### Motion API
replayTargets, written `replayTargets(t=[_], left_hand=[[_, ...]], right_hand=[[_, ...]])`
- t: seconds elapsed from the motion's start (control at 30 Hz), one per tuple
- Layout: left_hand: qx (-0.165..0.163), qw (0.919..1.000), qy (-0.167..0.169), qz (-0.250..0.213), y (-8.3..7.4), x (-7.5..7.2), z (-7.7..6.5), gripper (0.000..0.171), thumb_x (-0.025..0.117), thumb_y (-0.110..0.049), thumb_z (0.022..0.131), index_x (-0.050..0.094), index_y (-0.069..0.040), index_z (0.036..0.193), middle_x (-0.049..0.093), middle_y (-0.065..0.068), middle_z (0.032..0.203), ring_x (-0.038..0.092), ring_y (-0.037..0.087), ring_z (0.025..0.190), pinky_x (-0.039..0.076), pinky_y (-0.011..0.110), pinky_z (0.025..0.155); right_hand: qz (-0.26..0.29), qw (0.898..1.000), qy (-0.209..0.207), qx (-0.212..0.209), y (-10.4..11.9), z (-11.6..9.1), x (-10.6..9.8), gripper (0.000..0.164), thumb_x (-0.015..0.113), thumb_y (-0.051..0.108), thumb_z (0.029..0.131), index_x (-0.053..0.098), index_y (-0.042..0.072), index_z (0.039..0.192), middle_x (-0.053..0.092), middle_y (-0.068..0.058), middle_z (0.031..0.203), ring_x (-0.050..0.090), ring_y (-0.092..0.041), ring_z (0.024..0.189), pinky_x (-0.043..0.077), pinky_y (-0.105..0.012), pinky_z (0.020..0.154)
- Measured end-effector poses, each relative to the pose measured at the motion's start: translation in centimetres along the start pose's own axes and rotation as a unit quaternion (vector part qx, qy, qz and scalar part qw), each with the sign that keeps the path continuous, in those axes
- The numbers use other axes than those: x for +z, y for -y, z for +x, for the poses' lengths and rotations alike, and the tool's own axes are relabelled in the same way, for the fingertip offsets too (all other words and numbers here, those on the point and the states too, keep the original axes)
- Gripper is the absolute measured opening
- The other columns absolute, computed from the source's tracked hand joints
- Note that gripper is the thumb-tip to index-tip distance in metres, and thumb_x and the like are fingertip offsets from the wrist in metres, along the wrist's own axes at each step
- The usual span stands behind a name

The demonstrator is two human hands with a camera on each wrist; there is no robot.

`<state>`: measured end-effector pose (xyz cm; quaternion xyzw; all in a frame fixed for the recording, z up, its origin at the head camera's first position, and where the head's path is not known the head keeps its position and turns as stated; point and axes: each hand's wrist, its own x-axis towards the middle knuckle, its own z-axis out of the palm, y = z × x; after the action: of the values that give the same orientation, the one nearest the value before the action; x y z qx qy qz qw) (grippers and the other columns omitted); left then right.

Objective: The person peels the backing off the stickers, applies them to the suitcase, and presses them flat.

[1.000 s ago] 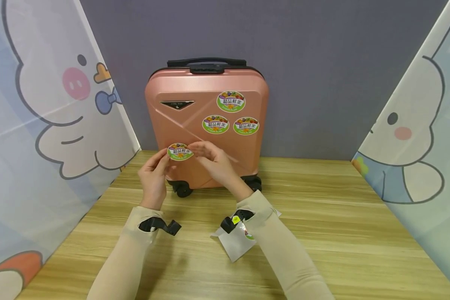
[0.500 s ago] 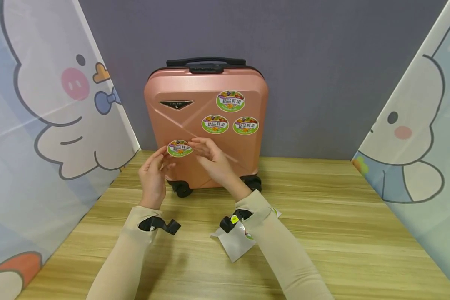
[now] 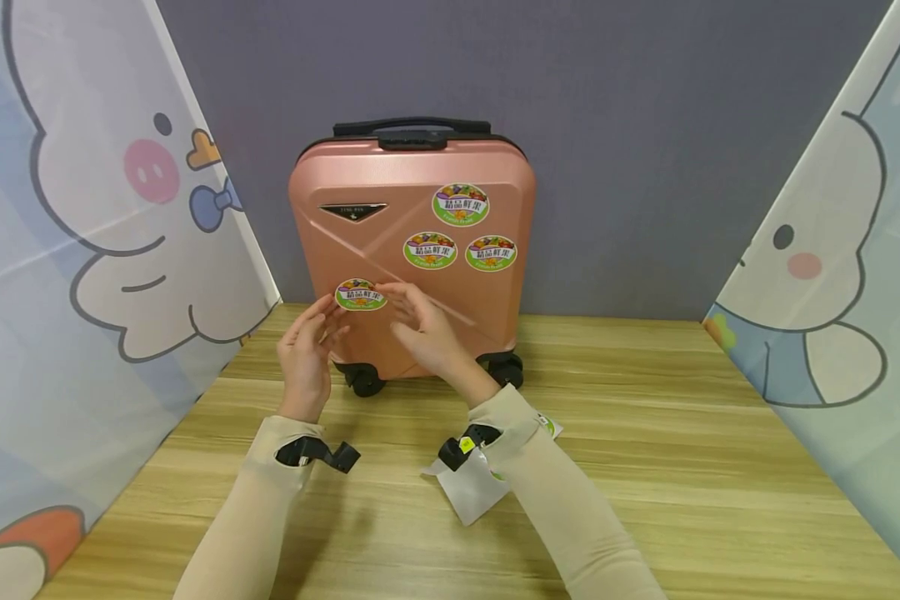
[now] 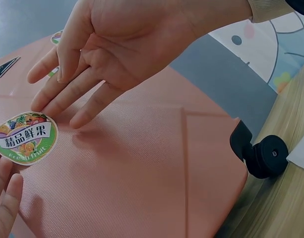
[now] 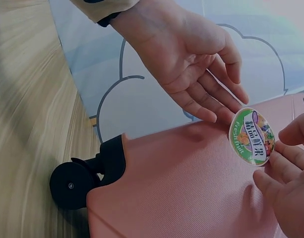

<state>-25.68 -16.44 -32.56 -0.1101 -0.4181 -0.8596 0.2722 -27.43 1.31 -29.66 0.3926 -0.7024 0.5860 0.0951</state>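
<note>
A pink hard-shell suitcase (image 3: 412, 325) stands upright on the table. An oval fruit sticker (image 3: 361, 295) lies against its lower left front, green at the bottom with printed fruit on top. My left hand (image 3: 305, 358) touches the sticker's left edge with its fingertips, the thumb held off. From the right, my right hand (image 3: 429, 333) has its extended fingertips at the opposite edge. In the left wrist view the sticker (image 4: 26, 139) looks flat, with the right hand (image 4: 122, 44) beside it. The right wrist view shows the left hand (image 5: 186, 59) at the sticker's edge (image 5: 251, 136).
Three matching stickers, including the top one (image 3: 461, 205), are on the suitcase's upper right. A black badge (image 3: 353, 212) sits at its upper left. A white sticker sheet (image 3: 471, 493) lies on the wooden table (image 3: 645, 467), partly under the right forearm. Cartoon-printed panels (image 3: 817, 275) flank both sides.
The sticker has moved up slightly and now lies against the suitcase; its right edge no longer bends. The left thumb has come off the sticker, and the left fingers have loosened.
</note>
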Motion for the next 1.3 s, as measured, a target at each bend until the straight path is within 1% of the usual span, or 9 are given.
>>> replayTargets(t=[0.1, 0.23, 0.4, 0.5, 0.6, 0.73, 0.97, 1.1, 1.3], left_hand=[[0.004, 1.0, 0.002, 0.006, 0.0, 0.0, 0.0, 0.028, 0.047, 0.003, 0.1, 0.074, 0.003, 0.107, 0.074, 0.01, 0.101, 0.071, 0.02, 0.091, 0.058, 0.028, 0.074], [0.007, 0.9998, 0.004, 0.018, 0.1, -0.1, 0.1, 0.028, 0.047, 0.002, 0.1, 0.074, 0.001, 0.108, 0.074, 0.009, 0.102, 0.071, 0.019, 0.092, 0.058, 0.028, 0.075], [0.008, 0.9996, 0.005, 0.028, 0.1, -0.2, 0.1, 0.029, 0.046, 0.002, 0.1, 0.074, 0.0, 0.108, 0.074, 0.008, 0.103, 0.07, 0.02, 0.094, 0.058, 0.029, 0.076], [0.008, 0.9995, 0.004, 0.03, 0.0, -0.2, 0.2, 0.028, 0.047, 0.001, 0.1, 0.074, 0.001, 0.109, 0.073, 0.008, 0.104, 0.07, 0.02, 0.095, 0.057, 0.028, 0.076], [0.008, 0.9994, 0.004, 0.033, 0.0, -0.2, 0.2, 0.027, 0.047, 0.0, 0.1, 0.073, 0.0, 0.11, 0.073, 0.008, 0.104, 0.07, 0.019, 0.096, 0.057, 0.028, 0.076], [0.008, 0.9993, 0.005, 0.037, 0.0, -0.3, 0.1, 0.028, 0.046, 0.001, 0.101, 0.073, 0.0, 0.111, 0.074, 0.007, 0.104, 0.07, 0.02, 0.096, 0.057, 0.028, 0.077], [0.014, 0.9992, 0.012, 0.034, 0.0, -0.4, -0.1, 0.029, 0.045, 0.002, 0.101, 0.071, 0.002, 0.114, 0.073, 0.008, 0.106, 0.07, 0.021, 0.096, 0.057, 0.029, 0.077], [0.019, 0.9992, 0.022, 0.027, -0.1, -0.5, -0.1, 0.027, 0.047, 0.002, 0.101, 0.069, 0.005, 0.115, 0.073, 0.01, 0.107, 0.071, 0.021, 0.097, 0.058, 0.029, 0.078], [0.019, 0.9993, 0.026, 0.018, -0.3, -0.7, 0.0, 0.026, 0.047, 0.002, 0.101, 0.07, 0.004, 0.114, 0.073, 0.011, 0.107, 0.072, 0.022, 0.095, 0.058, 0.029, 0.078]], right_hand=[[-0.028, 1.0, 0.004, 0.006, 0.1, -0.1, 0.1, 0.051, 0.051, -0.012, 0.092, 0.046, -0.002, 0.141, 0.046, -0.014, 0.149, 0.043, -0.025, 0.138, 0.037, -0.03, 0.111], [-0.062, 0.998, 0.009, 0.011, 0.3, -0.3, 0.2, 0.053, 0.051, -0.01, 0.092, 0.045, 0.001, 0.144, 0.044, -0.01, 0.152, 0.039, -0.021, 0.141, 0.035, -0.035, 0.114], [-0.083, 0.996, 0.003, 0.018, 0.3, -0.6, 0.2, 0.054, 0.051, -0.006, 0.092, 0.047, 0.006, 0.144, 0.039, -0.002, 0.157, 0.032, -0.014, 0.144, 0.034, -0.04, 0.114], [-0.078, 0.997, -0.009, 0.016, 0.3, -0.7, 0.2, 0.053, 0.051, -0.005, 0.092, 0.047, 0.007, 0.144, 0.038, -0.001, 0.157, 0.032, -0.014, 0.143, 0.034, -0.038, 0.114], [-0.066, 0.998, -0.024, 0.001, 0.3, -0.7, 0.2, 0.05, 0.051, -0.006, 0.092, 0.048, 0.005, 0.141, 0.046, -0.005, 0.151, 0.039, -0.017, 0.139, 0.036, -0.035, 0.113], [-0.045, 0.998, -0.032, -0.018, 0.0, -0.5, 0.3, 0.047, 0.052, -0.007, 0.091, 0.049, 0.002, 0.137, 0.055, -0.012, 0.139, 0.049, -0.023, 0.13, 0.043, -0.034, 0.106], [0.002, 1.0, -0.005, -0.006, -0.4, 0.1, 0.9, 0.049, 0.052, -0.013, 0.09, 0.045, -0.003, 0.137, 0.055, -0.02, 0.136, 0.051, -0.03, 0.127, 0.045, -0.035, 0.104], [-0.005, 1.0, 0.007, 0.014, -0.9, 0.2, 1.1, 0.049, 0.052, -0.011, 0.091, 0.043, -0.001, 0.138, 0.054, -0.017, 0.139, 0.05, -0.027, 0.129, 0.044, -0.032, 0.104], [-0.014, 1.0, 0.013, 0.019, -1.3, 0.1, 1.1, 0.048, 0.051, -0.01, 0.092, 0.042, 0.0, 0.138, 0.053, -0.016, 0.142, 0.051, -0.025, 0.129, 0.044, -0.031, 0.104]])
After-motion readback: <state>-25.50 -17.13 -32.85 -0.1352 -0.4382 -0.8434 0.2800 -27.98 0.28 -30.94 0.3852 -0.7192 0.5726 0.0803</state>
